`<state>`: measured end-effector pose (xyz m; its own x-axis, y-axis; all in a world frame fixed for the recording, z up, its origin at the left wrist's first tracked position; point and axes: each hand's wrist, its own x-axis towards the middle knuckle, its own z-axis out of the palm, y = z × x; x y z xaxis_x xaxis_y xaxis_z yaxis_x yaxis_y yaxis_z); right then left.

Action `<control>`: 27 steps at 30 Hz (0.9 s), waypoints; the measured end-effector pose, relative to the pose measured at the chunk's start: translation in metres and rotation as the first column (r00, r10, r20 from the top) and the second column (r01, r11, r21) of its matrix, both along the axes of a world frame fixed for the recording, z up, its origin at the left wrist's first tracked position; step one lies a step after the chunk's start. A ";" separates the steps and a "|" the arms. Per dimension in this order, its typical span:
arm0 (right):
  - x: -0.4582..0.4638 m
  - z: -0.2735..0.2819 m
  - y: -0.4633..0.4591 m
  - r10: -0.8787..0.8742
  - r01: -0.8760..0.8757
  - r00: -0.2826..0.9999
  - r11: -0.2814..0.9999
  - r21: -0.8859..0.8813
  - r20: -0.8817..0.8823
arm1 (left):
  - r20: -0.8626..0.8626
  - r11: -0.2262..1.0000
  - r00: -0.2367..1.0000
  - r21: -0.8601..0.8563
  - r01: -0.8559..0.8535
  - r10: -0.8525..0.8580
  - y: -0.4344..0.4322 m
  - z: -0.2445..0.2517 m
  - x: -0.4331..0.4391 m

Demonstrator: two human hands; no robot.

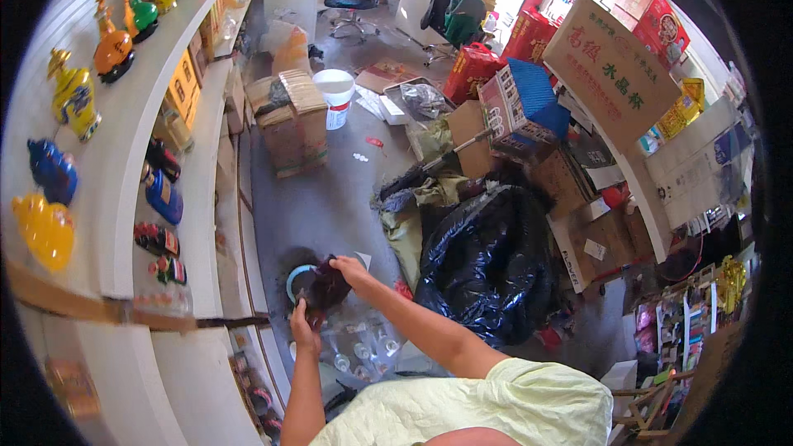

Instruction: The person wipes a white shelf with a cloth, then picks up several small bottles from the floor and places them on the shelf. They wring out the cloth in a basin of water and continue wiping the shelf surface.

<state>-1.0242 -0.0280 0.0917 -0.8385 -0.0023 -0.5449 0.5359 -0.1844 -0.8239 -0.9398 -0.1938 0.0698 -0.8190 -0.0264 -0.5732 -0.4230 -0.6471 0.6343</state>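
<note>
Low over the floor, my right hand [350, 269] grips the upper edge of a dark wet-looking cloth [328, 288]. My left hand [303, 322] is at the cloth's lower left side, its fingers partly hidden, so its hold cannot be made out. Behind the cloth is a round basin with a light blue rim [291, 279]; the cloth covers part of it, and its contents look dark. Several clear glass vessels [362, 350] stand on the floor just below my hands, close to my body.
Shelves [145, 130] with colourful bottles and ornamental vases line the left side. A large black plastic bag [489, 260] lies right of my arms, beside a long-handled duster [433, 164]. Farther off are a cardboard box [294, 136], a white bucket [336, 96] and a blue-roofed toy-house box [520, 108].
</note>
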 end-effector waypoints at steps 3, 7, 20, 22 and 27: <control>-0.026 -0.016 0.004 0.019 -0.020 0.999 1.000 0.018 0.028 | 0.026 0.999 0.999 0.016 -0.032 0.032 0.000 -0.022 -0.019; -0.058 -0.054 0.010 0.100 -0.111 0.991 0.986 0.128 0.090 | 0.118 0.996 0.989 0.010 -0.089 0.087 -0.003 -0.085 -0.040; -0.112 -0.444 -0.002 0.207 -0.224 0.905 0.975 0.004 0.371 | 0.447 0.944 0.857 0.072 -0.321 0.257 -0.015 -0.403 -0.080; -0.122 -0.498 -0.014 0.207 -0.238 0.930 0.969 0.066 0.304 | 0.451 0.948 0.858 0.070 -0.309 0.247 -0.027 -0.454 -0.089; -0.151 -0.625 -0.041 0.448 -0.544 0.834 0.768 0.339 0.322 | 0.484 0.987 0.861 -0.070 -0.142 0.158 -0.037 -0.577 -0.114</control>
<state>-1.1747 -0.0687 -0.5331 -0.6462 -0.1280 -0.7523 0.6254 0.4761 -0.6182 -1.0541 -0.2309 -0.5075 -0.4208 -0.1507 -0.8945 -0.5825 -0.7111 0.3938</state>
